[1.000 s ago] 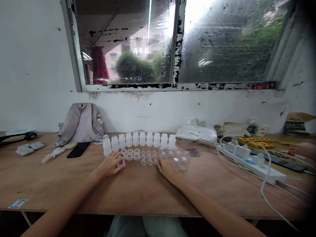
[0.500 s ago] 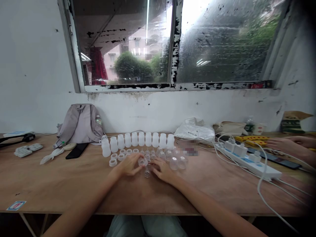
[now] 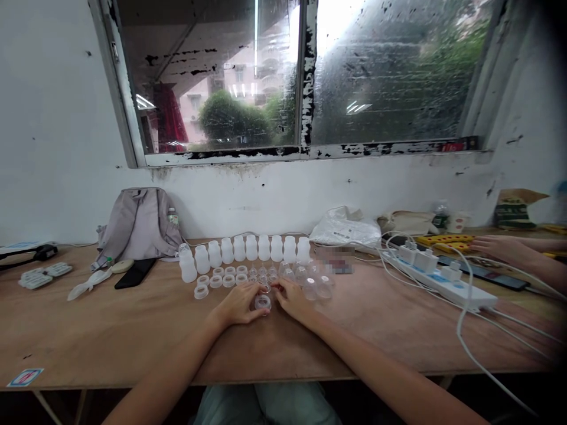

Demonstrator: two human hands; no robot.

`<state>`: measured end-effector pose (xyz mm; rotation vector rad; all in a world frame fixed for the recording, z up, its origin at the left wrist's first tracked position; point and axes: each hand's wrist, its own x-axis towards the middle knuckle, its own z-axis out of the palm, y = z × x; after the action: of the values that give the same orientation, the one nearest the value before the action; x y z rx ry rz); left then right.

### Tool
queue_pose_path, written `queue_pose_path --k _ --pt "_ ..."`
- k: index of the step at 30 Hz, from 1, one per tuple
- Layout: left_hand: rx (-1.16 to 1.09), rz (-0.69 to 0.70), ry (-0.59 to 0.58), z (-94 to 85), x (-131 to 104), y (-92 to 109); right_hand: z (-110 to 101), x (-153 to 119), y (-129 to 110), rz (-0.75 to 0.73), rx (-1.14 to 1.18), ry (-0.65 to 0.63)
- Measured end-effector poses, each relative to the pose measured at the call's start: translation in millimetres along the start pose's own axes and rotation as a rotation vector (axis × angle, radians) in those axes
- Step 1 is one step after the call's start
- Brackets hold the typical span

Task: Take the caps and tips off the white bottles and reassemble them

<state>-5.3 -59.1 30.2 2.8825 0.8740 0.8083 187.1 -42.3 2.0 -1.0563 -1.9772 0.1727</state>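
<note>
Frosted white plastic bottles [image 3: 264, 248] stand in a row on the brown wooden tabletop [image 3: 146, 336]. Before the row's middle, our left hand [image 3: 241, 304] curves around a translucent plastic ring [image 3: 263, 305], thumb and fingers apart about it; we cannot tell whether they grip it. Right of that, still before the row, our right hand [image 3: 290, 296] bends its fingers near small clear teat-shaped pieces [image 3: 263, 276]; whether they pinch anything, we cannot tell. We see more translucent rings [image 3: 229, 282] before the row's left part, clear domed caps [image 3: 310, 290] before its right end, and, well beyond that end, another person's hand [image 3: 489, 247].
</note>
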Motion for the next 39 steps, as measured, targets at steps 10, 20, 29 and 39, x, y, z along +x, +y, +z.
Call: queue_pose_path --k 10,20,29,39 --pt "-0.025 0.008 -0.013 1.7 -2 0 -1 1 -2 0.015 0.005 -0.021" --pt "-0.327 -0.275 0.221 15.6 3 -5 -4 -7 -21 -0.133 0.176 -0.162" --pt "-0.569 -0.421 0.278 14.2 7 7 -4 -2 -22 0.073 0.095 0.019" --pt "-0.507 -0.251 0.189 14.5 4 13 -6 0 -25 0.151 0.075 0.013"
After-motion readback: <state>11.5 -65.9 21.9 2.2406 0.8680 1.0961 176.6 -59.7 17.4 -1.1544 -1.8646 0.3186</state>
